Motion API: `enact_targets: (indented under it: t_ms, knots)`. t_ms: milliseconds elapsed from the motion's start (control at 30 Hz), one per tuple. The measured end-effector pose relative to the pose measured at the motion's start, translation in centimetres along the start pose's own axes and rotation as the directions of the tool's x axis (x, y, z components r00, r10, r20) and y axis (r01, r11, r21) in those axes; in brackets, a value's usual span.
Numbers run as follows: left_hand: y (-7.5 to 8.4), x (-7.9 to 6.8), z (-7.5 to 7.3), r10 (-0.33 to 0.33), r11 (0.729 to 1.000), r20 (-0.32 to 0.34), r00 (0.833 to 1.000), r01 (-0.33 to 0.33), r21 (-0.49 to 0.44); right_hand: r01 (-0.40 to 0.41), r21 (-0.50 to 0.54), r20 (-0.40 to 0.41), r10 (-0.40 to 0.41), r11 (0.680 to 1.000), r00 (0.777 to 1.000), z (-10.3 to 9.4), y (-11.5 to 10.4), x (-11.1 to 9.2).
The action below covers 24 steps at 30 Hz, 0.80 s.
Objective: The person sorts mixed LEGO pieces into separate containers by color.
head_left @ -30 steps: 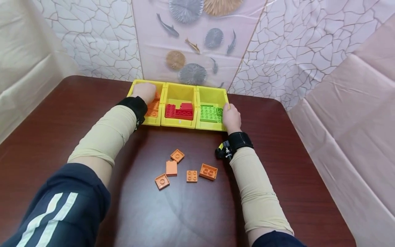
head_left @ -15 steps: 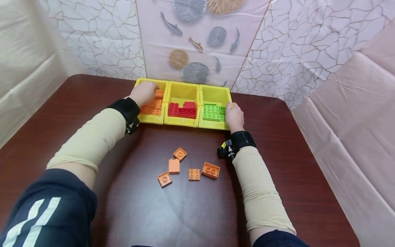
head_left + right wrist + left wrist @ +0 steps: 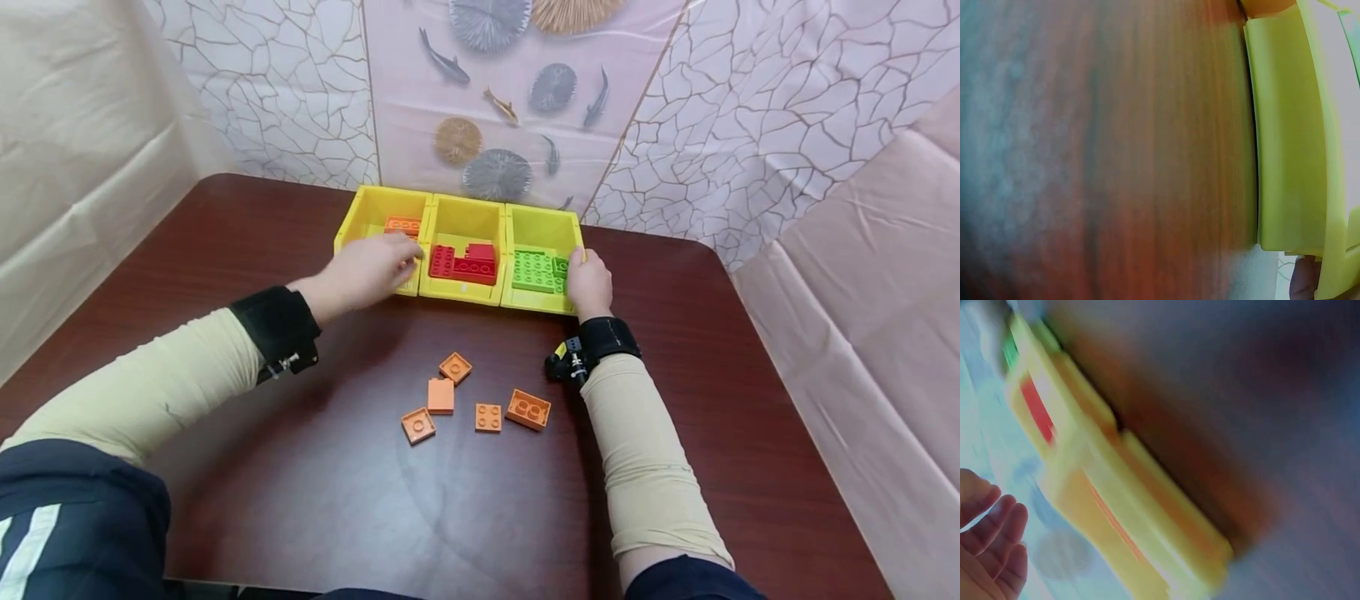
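Observation:
Three joined yellow bins stand at the far edge of the table. Orange toy bricks (image 3: 403, 223) lie in the left bin (image 3: 386, 201), red bricks (image 3: 467, 267) in the middle bin (image 3: 467, 215) and green bricks (image 3: 534, 272) in the right bin (image 3: 543, 225). My left hand (image 3: 369, 271) is over the front of the left bin, hiding part of its contents. In the left wrist view its fingers (image 3: 1013, 522) are loosely bent and hold nothing. My right hand (image 3: 590, 285) grips the right bin's outer wall; in the right wrist view a finger (image 3: 1305, 279) shows below the rim.
Several loose orange bricks lie mid-table, in front of the bins: an upside-down one (image 3: 528, 409), a studded one (image 3: 488, 417) and others to their left, such as a smooth-faced brick (image 3: 441, 397). A patterned cloth backdrop (image 3: 555, 158) hangs right behind the bins.
My left hand has come up out of the left bin and moved toward me, its fingers loosening. The right hand keeps its grip on the right bin. The head view has shifted slightly left.

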<state>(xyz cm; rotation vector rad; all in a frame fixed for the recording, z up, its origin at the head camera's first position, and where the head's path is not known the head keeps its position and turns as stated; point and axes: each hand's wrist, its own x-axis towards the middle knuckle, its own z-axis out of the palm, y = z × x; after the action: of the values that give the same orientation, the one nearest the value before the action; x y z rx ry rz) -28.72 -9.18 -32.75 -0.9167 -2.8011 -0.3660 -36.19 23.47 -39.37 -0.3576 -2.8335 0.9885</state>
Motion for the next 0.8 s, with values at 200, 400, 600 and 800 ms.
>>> enact_targets:
  t_ms: [200,400,600,800]
  knots:
    - [4.9,-1.1,2.8,0.178,0.977,0.276,0.945,-0.204,0.068,-0.005,0.008,-0.009,0.005,1.0,1.0,-0.1,0.3,0.0]
    - [7.7,-1.4,4.3,0.133,0.971,0.421,0.897,-0.202,0.125,-0.008,0.009,-0.006,0.008,1.0,1.0,0.0,0.4,0.1]
    - [8.7,-1.4,4.9,0.146,0.973,0.415,0.898,-0.206,0.106,-0.004,0.013,0.004,0.004,1.0,1.0,-0.1,0.3,0.0]
    - [6.8,-1.4,4.2,0.199,0.971,0.235,0.951,-0.223,0.082,-0.006,0.009,0.014,0.006,1.0,1.0,-0.2,-0.1,0.0]
